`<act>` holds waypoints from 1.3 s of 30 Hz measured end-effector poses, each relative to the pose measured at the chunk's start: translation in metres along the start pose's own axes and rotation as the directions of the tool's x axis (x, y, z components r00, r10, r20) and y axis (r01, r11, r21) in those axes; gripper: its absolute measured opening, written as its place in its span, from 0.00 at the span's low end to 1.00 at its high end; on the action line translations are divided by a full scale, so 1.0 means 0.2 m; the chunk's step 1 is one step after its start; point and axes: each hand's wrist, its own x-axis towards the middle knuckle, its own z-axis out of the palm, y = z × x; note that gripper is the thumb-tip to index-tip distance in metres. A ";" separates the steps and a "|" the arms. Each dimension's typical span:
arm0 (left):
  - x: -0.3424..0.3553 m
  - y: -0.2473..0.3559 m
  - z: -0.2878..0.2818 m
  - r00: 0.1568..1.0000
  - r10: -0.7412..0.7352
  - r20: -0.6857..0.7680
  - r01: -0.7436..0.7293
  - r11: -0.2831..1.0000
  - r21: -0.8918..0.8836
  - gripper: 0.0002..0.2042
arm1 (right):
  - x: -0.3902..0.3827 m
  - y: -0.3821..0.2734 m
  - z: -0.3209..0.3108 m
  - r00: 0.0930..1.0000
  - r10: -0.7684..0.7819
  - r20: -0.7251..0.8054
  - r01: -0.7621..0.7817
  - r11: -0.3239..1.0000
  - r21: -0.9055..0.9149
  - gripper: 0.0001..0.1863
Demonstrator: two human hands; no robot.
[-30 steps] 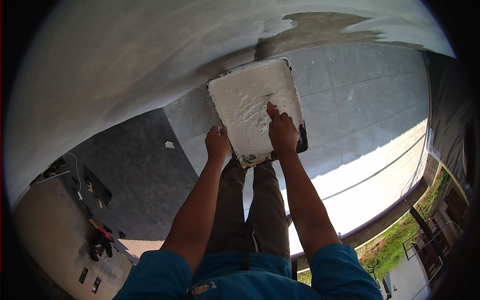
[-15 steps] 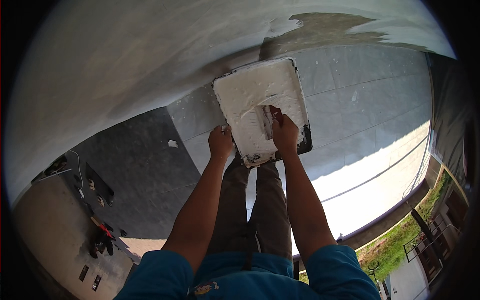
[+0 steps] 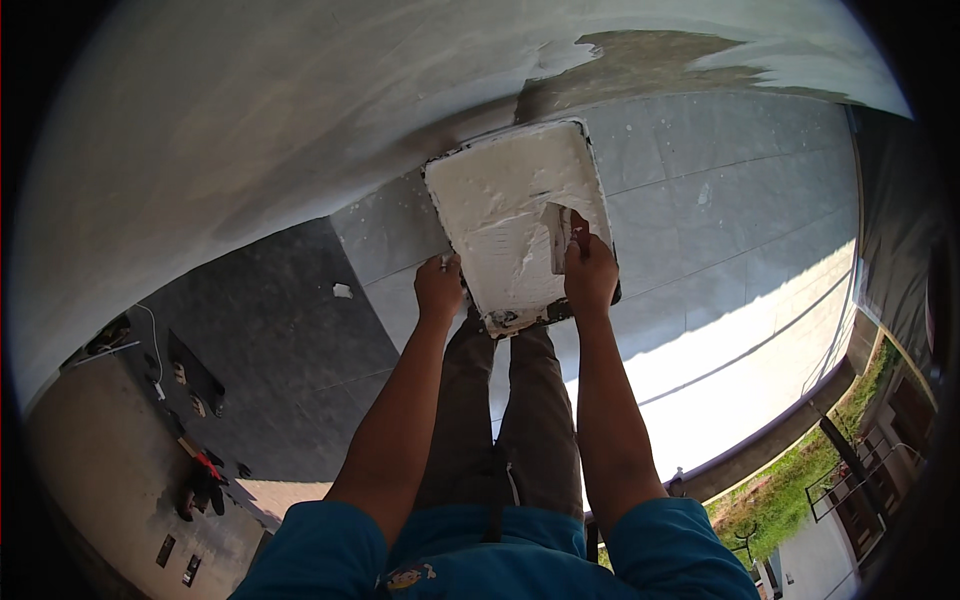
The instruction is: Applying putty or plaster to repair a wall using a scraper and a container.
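Observation:
A rectangular tray (image 3: 500, 180) with dark, smeared edges is coated in thick white paste. At its left edge my left hand (image 3: 438, 288) has its fingers curled, gripping the rim. My right hand (image 3: 590, 272) is closed on the red-brown handle of a flat, paste-smeared scraper (image 3: 557, 240), which lies on the right part of the paste, its far end hidden or coated. A raised ridge of paste shows just left of the scraper.
A pale wall (image 3: 250, 120) with an unevenly coated patch arches across the top. Below are light floor tiles (image 3: 720, 200), a dark floor area (image 3: 290, 340) with a white scrap (image 3: 342, 291), footwear and a cord at the left, and railing with grass at the lower right.
The scraper blade came into fuller view and then slid rightward with my right hand, leaving a smoother, ridged band in the paste. My left hand stays at the tray's edge.

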 end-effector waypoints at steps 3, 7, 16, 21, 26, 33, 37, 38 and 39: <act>-0.06 0.11 0.07 0.999 -0.015 0.033 0.016 0.998 -0.056 0.14 | -0.02 0.07 0.04 0.964 -0.264 0.021 0.261 0.933 -0.246 0.10; -0.08 0.15 0.03 0.985 -0.158 0.071 0.171 0.956 -0.240 0.14 | -0.22 0.01 0.28 0.779 -0.556 0.291 0.621 0.749 -0.230 0.13; -0.08 0.16 0.04 0.970 -0.157 0.184 0.201 0.947 -0.250 0.10 | -0.15 0.09 0.19 0.525 -0.731 0.435 0.841 0.522 -0.138 0.16; -0.06 0.12 0.01 0.974 -0.164 0.157 0.199 0.948 -0.248 0.10 | -0.11 0.31 0.07 0.313 -0.748 0.585 0.931 0.364 -0.032 0.16; -0.05 0.09 0.01 0.979 -0.145 0.146 0.167 0.974 -0.152 0.10 | -0.04 0.01 0.05 0.378 -0.806 0.456 0.918 0.391 -0.069 0.17; -0.05 0.11 0.01 0.970 -0.171 0.171 0.206 0.956 -0.210 0.10 | -0.07 0.24 0.11 0.326 -0.809 0.489 0.941 0.327 -0.087 0.16; -0.08 0.14 0.01 0.965 -0.198 0.174 0.235 0.946 -0.223 0.10 | -0.05 0.19 -0.09 0.410 -0.767 0.493 0.909 0.390 -0.148 0.19; -0.07 0.13 0.00 0.965 -0.199 0.169 0.234 0.946 -0.225 0.10 | -0.04 0.15 -0.12 0.459 -0.759 0.462 0.887 0.426 -0.181 0.21; -0.07 0.12 0.00 0.967 -0.200 0.157 0.233 0.944 -0.233 0.10 | -0.04 0.11 -0.14 0.522 -0.728 0.444 0.852 0.468 -0.234 0.23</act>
